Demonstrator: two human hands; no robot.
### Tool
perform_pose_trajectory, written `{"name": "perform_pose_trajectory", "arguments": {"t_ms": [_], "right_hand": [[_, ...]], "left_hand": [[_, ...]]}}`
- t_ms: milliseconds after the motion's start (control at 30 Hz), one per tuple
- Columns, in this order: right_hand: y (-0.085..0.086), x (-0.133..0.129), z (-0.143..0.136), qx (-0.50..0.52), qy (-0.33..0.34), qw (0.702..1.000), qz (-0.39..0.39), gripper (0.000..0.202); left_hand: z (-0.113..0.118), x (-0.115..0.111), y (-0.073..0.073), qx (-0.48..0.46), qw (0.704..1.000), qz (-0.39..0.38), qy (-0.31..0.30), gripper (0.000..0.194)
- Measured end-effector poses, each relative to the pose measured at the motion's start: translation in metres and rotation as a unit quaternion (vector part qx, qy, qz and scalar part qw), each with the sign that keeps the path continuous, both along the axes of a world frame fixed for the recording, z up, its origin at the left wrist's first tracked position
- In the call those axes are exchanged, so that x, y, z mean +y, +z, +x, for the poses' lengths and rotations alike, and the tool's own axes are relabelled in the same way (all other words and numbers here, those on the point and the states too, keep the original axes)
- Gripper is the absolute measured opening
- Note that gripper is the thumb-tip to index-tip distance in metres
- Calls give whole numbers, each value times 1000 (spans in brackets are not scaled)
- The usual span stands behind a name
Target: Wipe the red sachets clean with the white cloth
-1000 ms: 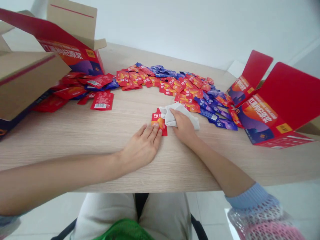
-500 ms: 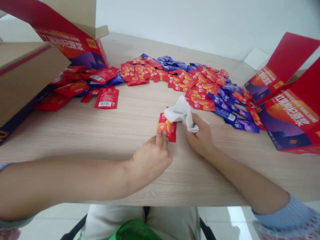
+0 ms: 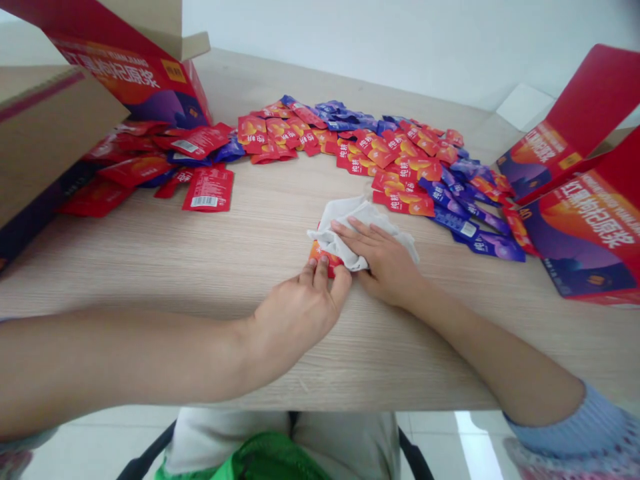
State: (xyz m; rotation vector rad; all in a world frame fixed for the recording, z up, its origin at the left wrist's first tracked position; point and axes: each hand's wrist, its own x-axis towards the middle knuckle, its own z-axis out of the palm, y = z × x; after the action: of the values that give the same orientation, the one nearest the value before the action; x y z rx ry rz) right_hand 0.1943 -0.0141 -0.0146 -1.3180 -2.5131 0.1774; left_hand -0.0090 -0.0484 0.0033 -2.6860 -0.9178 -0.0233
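Observation:
One red packet (image 3: 320, 253) lies flat at the middle of the table, its upper part covered by a white cloth (image 3: 353, 212). The fingertips of my left hand (image 3: 305, 303) press on the packet's lower edge, with the thumb beside its lower right corner. My right hand (image 3: 383, 260) lies flat on the spread cloth, fingers stretched out and pointing left over the packet. How much of the packet is under the cloth is hidden.
Red and blue packets (image 3: 400, 158) form an arc across the back of the table (image 3: 200, 273). Larger red pouches (image 3: 209, 189) lie at the left beside an open box (image 3: 135, 73) and a nearer carton (image 3: 55, 133). Open red boxes (image 3: 590, 227) stand at the right.
The white cloth, bunched up in my right hand before, is now spread over the packet. My right hand has opened and moved left onto it. My left thumb has come out to the side.

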Motion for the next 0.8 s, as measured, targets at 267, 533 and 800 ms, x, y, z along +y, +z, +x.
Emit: {"name": "perform_pose_trajectory", "arguments": {"t_ms": [267, 533, 800], "right_hand": [[-6, 14, 29, 17, -74, 997, 24, 72], [12, -10, 12, 92, 139, 986, -13, 61], [4, 4, 10, 24, 133, 991, -24, 67]], "left_hand": [[-2, -1, -2, 16, 1000, -11, 6, 41], [-3, 17, -3, -8, 998, -63, -17, 31], [2, 16, -1, -27, 999, -33, 4, 26]]}}
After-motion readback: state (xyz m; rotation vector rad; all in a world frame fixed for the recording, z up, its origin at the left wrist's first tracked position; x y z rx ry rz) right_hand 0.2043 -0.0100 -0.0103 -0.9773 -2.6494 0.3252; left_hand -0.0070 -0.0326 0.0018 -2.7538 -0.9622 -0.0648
